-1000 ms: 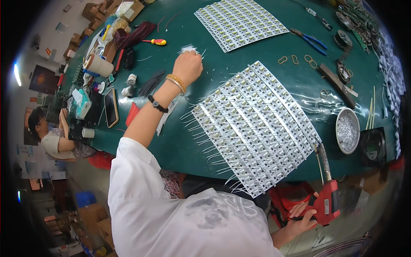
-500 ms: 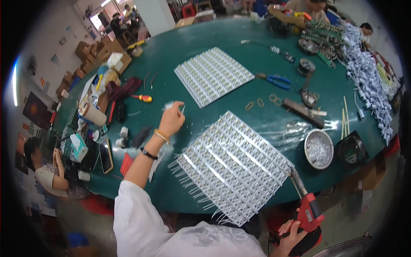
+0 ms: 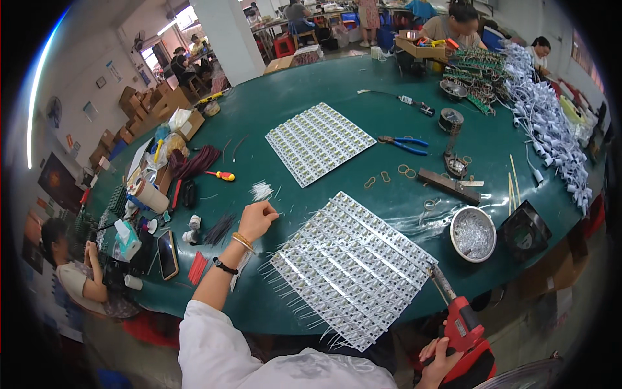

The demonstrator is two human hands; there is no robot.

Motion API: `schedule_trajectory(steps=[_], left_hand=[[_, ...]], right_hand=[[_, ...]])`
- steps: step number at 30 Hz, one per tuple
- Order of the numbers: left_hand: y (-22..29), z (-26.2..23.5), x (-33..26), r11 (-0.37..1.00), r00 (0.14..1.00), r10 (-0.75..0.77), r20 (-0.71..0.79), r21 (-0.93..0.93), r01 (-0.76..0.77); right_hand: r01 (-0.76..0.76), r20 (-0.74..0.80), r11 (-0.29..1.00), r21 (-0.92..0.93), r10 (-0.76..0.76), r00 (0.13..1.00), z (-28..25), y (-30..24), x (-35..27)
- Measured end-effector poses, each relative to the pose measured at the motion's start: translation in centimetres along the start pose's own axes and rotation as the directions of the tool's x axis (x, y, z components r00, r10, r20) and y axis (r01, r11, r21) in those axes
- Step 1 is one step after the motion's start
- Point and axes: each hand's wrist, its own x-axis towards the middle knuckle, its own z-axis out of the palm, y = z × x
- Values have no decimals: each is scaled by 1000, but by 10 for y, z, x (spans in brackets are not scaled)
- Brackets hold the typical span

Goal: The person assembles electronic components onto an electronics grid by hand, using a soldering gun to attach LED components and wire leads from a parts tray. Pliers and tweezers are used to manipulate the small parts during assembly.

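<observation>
In front of me lies a white circuit-board panel [image 3: 353, 272] with rows of small components and a fringe of thin white strands along its lower-left edge. Beyond it rests a second, similar panel [image 3: 319, 144]. My left hand [image 3: 254, 220] is closed in a pinch on a thin white piece, just below a pile of short white pieces [image 3: 261, 190]. At the lower right, my right hand [image 3: 439, 358] is closed at the handle of a red-and-black gun-shaped tool [image 3: 461, 323]. The tool's metal nozzle [image 3: 442, 283] reaches the near panel's right corner.
Right of the panels are blue-handled pliers [image 3: 409, 144], a metal bar [image 3: 447, 185], a bowl of small clear bits [image 3: 473, 235] and a heap of white connectors [image 3: 544, 123]. To the left are a screwdriver [image 3: 222, 176], a phone [image 3: 168, 255] and red strips [image 3: 197, 267]. Other people sit around.
My left hand has moved slightly down, off the white pile, with fingers pinched. The camera view has shifted. The tool's nozzle stays at the panel's right corner.
</observation>
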Motion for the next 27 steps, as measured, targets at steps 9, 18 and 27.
schedule_trajectory(steps=[9,18,27], left_hand=[[66,10,-20,877,914,401,-69,317,-361],[204,107,-102,723,708,677,200,-357,-591],[207,156,-116,728,707,682,190,-277,-627]], right_hand=[[28,-4,1000,-12,-28,1000,-9,-2,-7],[27,-35,992,-124,-32,999,-15,-7,-23],[-45,-29,985,-166,41,999,-29,-6,-37]])
